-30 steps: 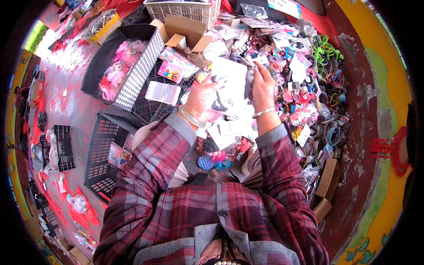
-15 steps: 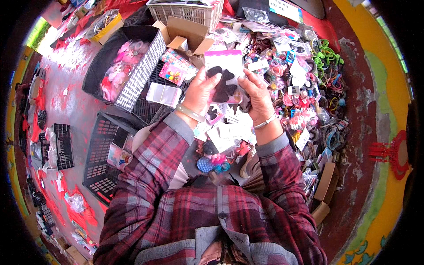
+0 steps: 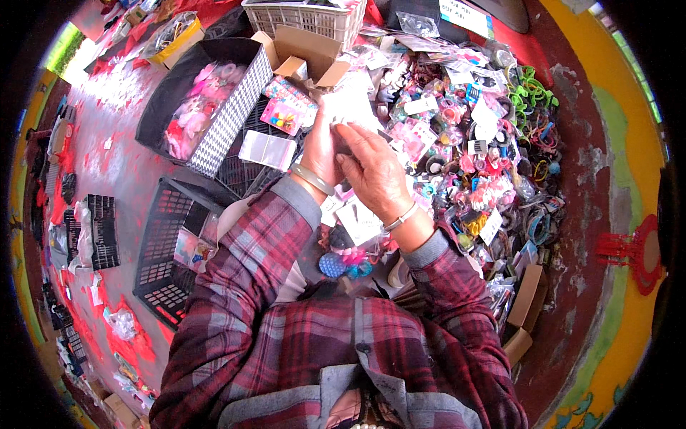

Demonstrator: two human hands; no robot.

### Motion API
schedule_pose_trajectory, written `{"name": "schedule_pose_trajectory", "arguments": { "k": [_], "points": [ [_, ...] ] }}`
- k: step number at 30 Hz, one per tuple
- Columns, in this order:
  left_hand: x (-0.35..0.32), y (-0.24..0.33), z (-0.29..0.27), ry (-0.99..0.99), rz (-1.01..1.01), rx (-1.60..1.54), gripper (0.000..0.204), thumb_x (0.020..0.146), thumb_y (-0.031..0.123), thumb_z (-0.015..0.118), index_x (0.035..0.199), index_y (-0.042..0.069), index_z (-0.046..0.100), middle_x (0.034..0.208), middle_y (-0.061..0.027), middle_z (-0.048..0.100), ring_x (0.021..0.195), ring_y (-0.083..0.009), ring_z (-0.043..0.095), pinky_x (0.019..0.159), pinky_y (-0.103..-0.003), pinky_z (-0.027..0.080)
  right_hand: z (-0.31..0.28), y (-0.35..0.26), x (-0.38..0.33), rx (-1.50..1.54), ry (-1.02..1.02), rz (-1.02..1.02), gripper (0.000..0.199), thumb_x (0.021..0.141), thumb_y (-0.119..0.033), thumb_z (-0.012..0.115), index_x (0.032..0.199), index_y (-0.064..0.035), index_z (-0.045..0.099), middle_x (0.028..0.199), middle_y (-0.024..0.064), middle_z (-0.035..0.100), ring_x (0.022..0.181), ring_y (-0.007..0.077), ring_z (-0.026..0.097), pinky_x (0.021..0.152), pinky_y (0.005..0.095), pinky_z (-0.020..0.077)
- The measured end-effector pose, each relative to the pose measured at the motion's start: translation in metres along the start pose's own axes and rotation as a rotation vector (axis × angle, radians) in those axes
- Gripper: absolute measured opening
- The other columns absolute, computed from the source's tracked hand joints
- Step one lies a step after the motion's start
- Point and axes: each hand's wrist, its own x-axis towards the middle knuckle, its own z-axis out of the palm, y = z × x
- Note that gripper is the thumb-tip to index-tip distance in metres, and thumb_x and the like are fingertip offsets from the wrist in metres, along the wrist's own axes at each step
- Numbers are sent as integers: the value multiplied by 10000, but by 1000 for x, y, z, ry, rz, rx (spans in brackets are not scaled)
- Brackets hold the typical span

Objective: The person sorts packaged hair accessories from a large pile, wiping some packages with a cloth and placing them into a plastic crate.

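My left hand (image 3: 319, 151) is closed on a clear plastic packet (image 3: 357, 106), whose upper part shows as a pale, glaring patch beyond my fingers. My right hand (image 3: 375, 170) lies across it, fingertips pressed together against the packet's edge beside my left thumb. The black bows inside the packet are now hidden behind my hands. Below my wrists, white cards (image 3: 359, 220) rest at my lap, with a blue dotted ball (image 3: 331, 265) and other colourful hair ties under them.
A large heap of packaged hair accessories (image 3: 457, 143) spreads to the right. At the left stand a houndstooth-sided bin (image 3: 239, 107) of pink items and a dark plastic crate (image 3: 161, 250). An open cardboard box (image 3: 307, 46) and a pale basket (image 3: 307, 21) are at the back.
My right hand has moved left, from the packet's right edge to meet my left hand. The packet has tilted, so its pink top strip and black bows no longer show.
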Motion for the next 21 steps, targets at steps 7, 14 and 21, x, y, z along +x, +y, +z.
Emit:
{"name": "schedule_pose_trajectory", "arguments": {
  "k": [7,14,21],
  "points": [
    [-16,-7,20,-142,-84,-34,591,896,555,292,1235,88,418,1198,-84,491,1111,-215,476,947,-372,375,4,23,5,-193,134,-118,395,789,-117,544,1179,-62,503,1219,169,487,1171,349,422,988,454,299],
    [-12,-13,13,-164,-119,-32,536,934,461,269,1280,67,385,1274,-92,454,1139,-234,469,983,-383,353,-1,51,9,28,253,76,357,809,-28,483,1165,-6,498,1200,236,484,1174,378,419,1001,403,327],
    [-13,2,10,-50,-33,67,644,879,592,291,1222,65,431,1162,-79,516,1058,-206,507,925,-362,387,4,8,1,-75,91,-184,372,766,-36,537,1138,-31,522,1183,210,502,1140,356,460,943,417,383]
  ]
}}
